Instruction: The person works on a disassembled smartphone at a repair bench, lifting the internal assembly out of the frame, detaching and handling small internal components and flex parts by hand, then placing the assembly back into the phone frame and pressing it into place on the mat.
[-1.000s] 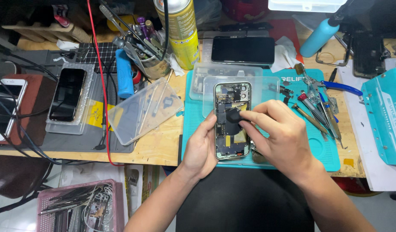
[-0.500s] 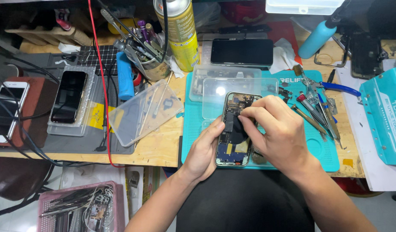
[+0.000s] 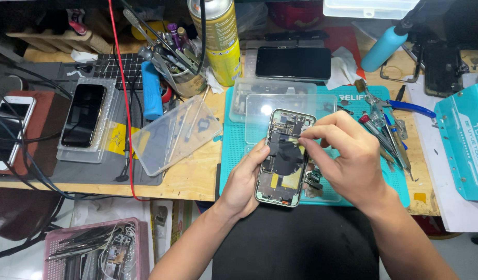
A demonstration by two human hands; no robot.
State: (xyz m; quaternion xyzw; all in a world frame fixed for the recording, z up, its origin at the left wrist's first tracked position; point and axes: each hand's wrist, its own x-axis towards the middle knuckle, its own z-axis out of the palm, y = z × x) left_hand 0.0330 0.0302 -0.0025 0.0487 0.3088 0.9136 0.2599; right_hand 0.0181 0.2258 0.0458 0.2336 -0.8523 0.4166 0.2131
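Hands working on opened phone (image 3: pixel 284 158) over teal mat (image 3: pixel 228 150).
Left hand (image 3: pixel 247 181) clamped around phone's edge; right hand (image 3: pixel 345 155), fingertips (image 3: pixel 304 133) pinched together, touching its upper insides.

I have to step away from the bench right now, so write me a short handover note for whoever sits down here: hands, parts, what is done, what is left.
Left hand: cradles the opened phone by its left edge, above the teal mat.
Right hand: fingertips pinched at the upper part of the phone's insides; whether they grip a part is too small to tell.
Parts: small loose black pieces lie on the mat just right of the phone; hand tools on the mat's right side; clear plastic trays behind the phone.
Done: phone is open, internals exposed.
Left: internals still in the frame; phone not closed.
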